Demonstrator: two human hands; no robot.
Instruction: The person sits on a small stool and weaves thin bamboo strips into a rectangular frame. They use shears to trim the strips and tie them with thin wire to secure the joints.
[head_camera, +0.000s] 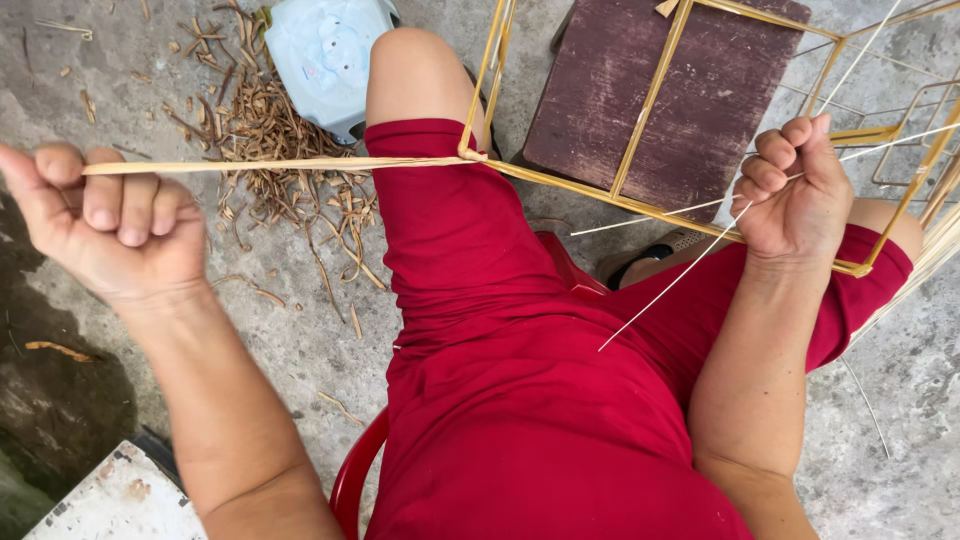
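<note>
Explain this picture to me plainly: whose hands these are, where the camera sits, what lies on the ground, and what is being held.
The single camera is worn on a person's head and looks down at their lap, red shorts and two bare hands. The left hand is closed in a fist around a flat pale strip, pulled taut to a joint on a frame of thin yellow sticks resting across the knees. The right hand grips that frame and a thinner strand. On the concrete ground lie a pile of brown shavings, a dark wooden board and a pale blue plastic container. The person sits on a red stool.

Both hands fisted — arms spread wide
</note>
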